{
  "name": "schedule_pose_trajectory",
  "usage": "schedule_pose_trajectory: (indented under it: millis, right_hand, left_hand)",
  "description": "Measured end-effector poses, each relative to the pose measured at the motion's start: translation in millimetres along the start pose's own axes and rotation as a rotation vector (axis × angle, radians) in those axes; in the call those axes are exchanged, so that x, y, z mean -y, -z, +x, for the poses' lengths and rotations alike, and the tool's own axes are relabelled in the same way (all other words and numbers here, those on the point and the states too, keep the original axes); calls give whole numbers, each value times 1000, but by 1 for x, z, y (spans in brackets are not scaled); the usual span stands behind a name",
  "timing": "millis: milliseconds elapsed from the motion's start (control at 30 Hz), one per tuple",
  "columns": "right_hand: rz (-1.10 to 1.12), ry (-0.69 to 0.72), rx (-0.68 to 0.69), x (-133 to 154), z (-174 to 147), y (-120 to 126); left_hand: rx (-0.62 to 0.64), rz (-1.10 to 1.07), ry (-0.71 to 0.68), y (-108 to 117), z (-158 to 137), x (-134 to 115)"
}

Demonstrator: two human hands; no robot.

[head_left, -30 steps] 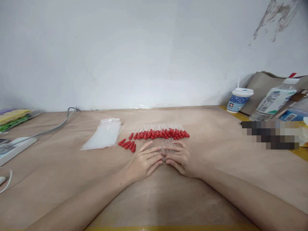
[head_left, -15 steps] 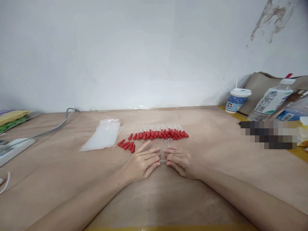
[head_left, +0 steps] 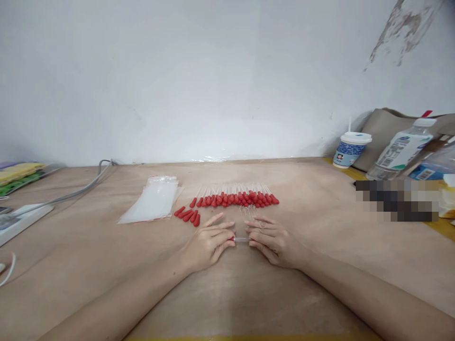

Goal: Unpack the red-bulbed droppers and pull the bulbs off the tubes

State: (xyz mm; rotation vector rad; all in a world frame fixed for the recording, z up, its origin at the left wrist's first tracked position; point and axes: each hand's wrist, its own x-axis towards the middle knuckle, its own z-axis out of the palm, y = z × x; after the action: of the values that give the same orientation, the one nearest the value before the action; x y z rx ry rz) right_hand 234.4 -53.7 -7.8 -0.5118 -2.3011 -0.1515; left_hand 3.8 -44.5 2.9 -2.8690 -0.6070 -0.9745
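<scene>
Between thumb and fingers, my left hand (head_left: pixel 209 242) pinches a red rubber dropper bulb (head_left: pixel 231 238), mostly hidden by the fingertips. A clear glass tube (head_left: pixel 241 239) runs sideways from the bulb into the pinch of my right hand (head_left: pixel 272 241). Just beyond my right fingers lie several loose glass tubes (head_left: pixel 248 210). Several loose red bulbs (head_left: pixel 187 215) rest past my left hand. Farther back is a long row of droppers (head_left: pixel 234 196), their red bulbs toward me and their tubes toward the wall.
A stack of clear zip bags (head_left: pixel 152 199) lies left of the droppers. On the left edge are a white power strip (head_left: pixel 28 215) with a grey cable and yellow and green packs (head_left: pixel 21 175). A paper cup (head_left: pixel 351 149), a plastic bottle (head_left: pixel 401 149) and a bag (head_left: pixel 377 125) stand at right.
My hands have drawn slightly apart, so more of the tube and the red bulb's end show between them. The row and loose parts stay where they were.
</scene>
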Motion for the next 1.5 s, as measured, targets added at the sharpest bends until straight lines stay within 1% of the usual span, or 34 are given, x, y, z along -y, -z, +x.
schedule_pose_trajectory:
  millis: [167, 233, 300, 433, 500, 567, 633, 700, 767, 833, 900, 967, 1100, 1200, 1267, 1400, 1500]
  right_hand:
    - [-12, 4, 6, 0, -1, 2]
    - [-18, -10, -5, -4, -4, 5]
    - [-41, -77, -40, -10, -6, 7]
    - [-148, -313, -75, -20, -10, 9]
    - [-213, -400, -73, -23, -11, 8]
    - [-255, -449, -90, -23, -12, 8]
    - [-280, -478, -116, -21, -11, 8]
    - [-311, -502, -144, -19, -9, 10]
    - [-356, -524, -161, -17, -7, 11]
    - [-403, -529, -168, -15, -6, 13]
    - [-431, -522, -160, -14, -5, 13]
    - [-435, -517, -145, -13, -5, 12]
    - [-391, -503, -112, -11, -5, 9]
    - [-336, -492, -64, -8, -4, 10]
    - [-309, -491, -21, -7, -3, 12]
    - [-279, -483, 33, -7, -4, 14]
    - [-275, -481, 35, -8, -4, 15]
  left_hand:
    - [-32, -15, -10, 0, 0, 0]
    - [-49, -2, 21, 3, -2, 0]
    - [-75, 30, 70, 7, -6, 2]
    - [-185, 144, 143, 15, -11, 12]
    - [-257, 192, 265, 20, -12, 22]
    - [-283, 206, 465, 27, -13, 36]
    - [-248, 190, 675, 38, -15, 50]
    - [-224, 179, 847, 49, -18, 62]
    - [-180, 181, 969, 57, -20, 70]
    - [-108, 182, 1034, 61, -22, 73]
    - [-45, 170, 1052, 61, -22, 73]
    - [-25, 178, 1057, 60, -22, 72]
    - [-43, 303, 1030, 59, -21, 74]
    - [6, 399, 993, 61, -18, 77]
    - [57, 438, 1000, 61, -14, 79]
    - [135, 441, 1030, 58, -4, 83]
    - [148, 416, 1033, 54, 0, 89]
